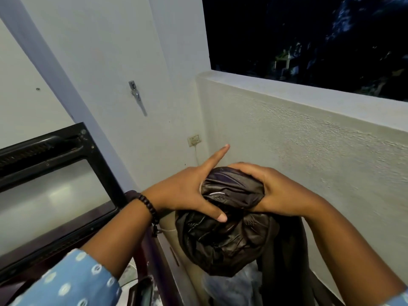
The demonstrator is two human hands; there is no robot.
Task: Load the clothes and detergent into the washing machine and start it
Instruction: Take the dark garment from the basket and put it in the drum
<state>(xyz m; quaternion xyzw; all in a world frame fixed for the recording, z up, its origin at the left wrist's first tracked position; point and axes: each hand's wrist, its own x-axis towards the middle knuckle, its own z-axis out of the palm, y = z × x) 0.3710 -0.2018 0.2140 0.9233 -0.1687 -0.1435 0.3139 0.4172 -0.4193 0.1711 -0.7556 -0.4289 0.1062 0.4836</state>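
A dark brown, shiny bundle of clothes (227, 235) hangs in the air at the centre of the view. My left hand (189, 191) grips its bunched top from the left, index finger pointing up and away. My right hand (271, 191) clutches the same top from the right, fingers curled into the fabric. The raised lid of the washing machine (50, 191), black-framed with a glass pane, stands at the left. The drum opening is hidden below my arms. No detergent is visible.
A white wall with a metal tap (137, 97) and a socket (194, 140) lies ahead. A low textured parapet (309, 140) runs along the right, dark night beyond it. A clear plastic bag (234, 288) and dark fabric lie below the bundle.
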